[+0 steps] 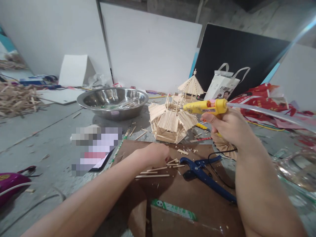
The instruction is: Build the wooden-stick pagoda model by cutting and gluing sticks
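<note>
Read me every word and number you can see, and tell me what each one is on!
"好", it seems: white bag, first big dark character; the rest are too blurred.
Yellow glue gun: label too small and blurred to read.
Green-and-white wrapper: a panda-like face, but the lettering is too blurred.
Red packaging: pale marks, too blurred.
Phone: screen pixelated, nothing readable.
I can't make out any numbers.

Left hand's [157, 155] fingertips hidden beneath it; whether they pinch loose sticks [158, 169], cannot tell. Yellow glue gun's [203, 107] handle mostly covered by right hand [228, 123]; nozzle tip too small to tell touching or apart from stick model [170, 122]. Rear model [191, 85] partly hidden behind it. Phone [102, 163] screen pixelated. Purple object [11, 186], stick pile [14, 100] cut off by left edge.
</note>
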Demonstrator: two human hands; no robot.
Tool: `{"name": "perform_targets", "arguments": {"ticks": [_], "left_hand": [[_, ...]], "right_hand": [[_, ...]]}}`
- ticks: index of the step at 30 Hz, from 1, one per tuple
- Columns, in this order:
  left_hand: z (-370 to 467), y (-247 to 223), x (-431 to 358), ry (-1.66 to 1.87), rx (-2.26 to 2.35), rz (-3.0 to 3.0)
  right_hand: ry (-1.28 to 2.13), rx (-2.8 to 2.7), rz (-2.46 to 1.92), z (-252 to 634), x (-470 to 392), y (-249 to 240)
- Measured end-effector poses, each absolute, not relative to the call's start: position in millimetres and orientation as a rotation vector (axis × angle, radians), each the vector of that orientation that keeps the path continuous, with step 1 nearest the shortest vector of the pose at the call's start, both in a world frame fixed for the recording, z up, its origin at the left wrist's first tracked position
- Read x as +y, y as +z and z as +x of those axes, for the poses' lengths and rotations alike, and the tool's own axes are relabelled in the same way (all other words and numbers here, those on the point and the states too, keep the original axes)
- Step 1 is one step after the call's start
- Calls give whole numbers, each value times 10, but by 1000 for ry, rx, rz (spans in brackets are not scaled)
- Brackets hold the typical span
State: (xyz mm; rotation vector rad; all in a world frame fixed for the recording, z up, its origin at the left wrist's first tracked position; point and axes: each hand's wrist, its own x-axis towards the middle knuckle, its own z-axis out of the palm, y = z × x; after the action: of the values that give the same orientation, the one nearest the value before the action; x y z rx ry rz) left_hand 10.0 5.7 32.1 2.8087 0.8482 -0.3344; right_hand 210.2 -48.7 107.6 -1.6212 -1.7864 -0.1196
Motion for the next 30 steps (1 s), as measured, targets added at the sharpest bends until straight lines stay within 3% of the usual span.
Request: {"name": "perform_targets", "arguments": {"ticks": [21,26,30], "left_hand": [[297,174,-191,-126,793,2908],[257,327,-142,280,778,2648],[261,419,-75,678,777,2105]], "right_hand": [[-88,-1784,-1547,2126,-471,1046],[31,-1677,-1565,2142,-443,1005],[180,-1574,-1459,2054,-418,987]]}}
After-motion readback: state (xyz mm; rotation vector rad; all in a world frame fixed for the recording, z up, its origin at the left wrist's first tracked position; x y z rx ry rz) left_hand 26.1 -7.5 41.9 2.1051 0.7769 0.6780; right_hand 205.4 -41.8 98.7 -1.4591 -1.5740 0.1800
